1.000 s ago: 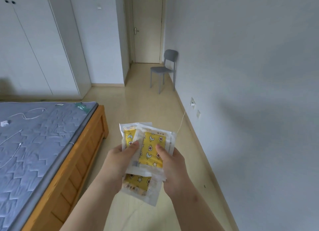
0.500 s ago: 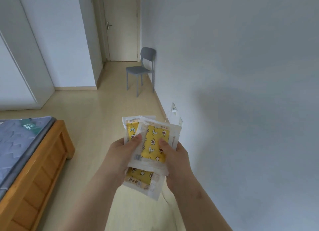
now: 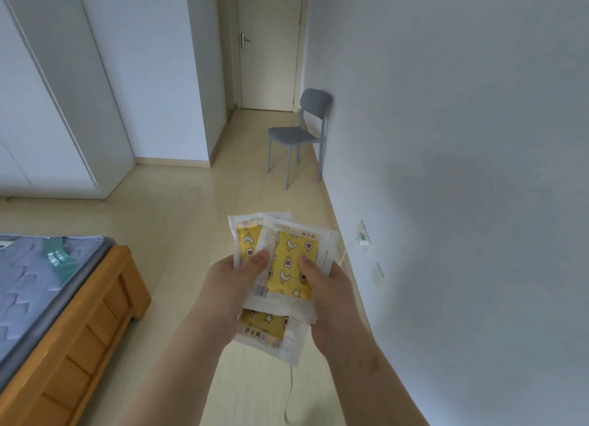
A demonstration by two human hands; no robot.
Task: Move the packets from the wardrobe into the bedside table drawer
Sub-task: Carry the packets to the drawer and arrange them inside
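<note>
The view has swung left, bringing more bed (image 3: 79, 314) left of the hands. Left hand (image 3: 232, 295) and right hand (image 3: 328, 298) each pinch the fanned packets (image 3: 288, 266) between them, thumbs on top. Best to square them up so none slips.

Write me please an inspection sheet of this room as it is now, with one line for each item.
Surface: pale floor; no bedside table or drawer in view.
Job's things: packets, yellow-patterned, several overlapping, held in the air in front of the person.
Clutter: green tag on the mattress corner.
Hands: left hand and right hand both grip the packets, thumbs on top.
Cables: white cable leads from the wall socket down toward the floor.
Surroundings: grey chair by the right wall, closed door beyond it, white wardrobe at left, wooden bed with grey mattress.
</note>
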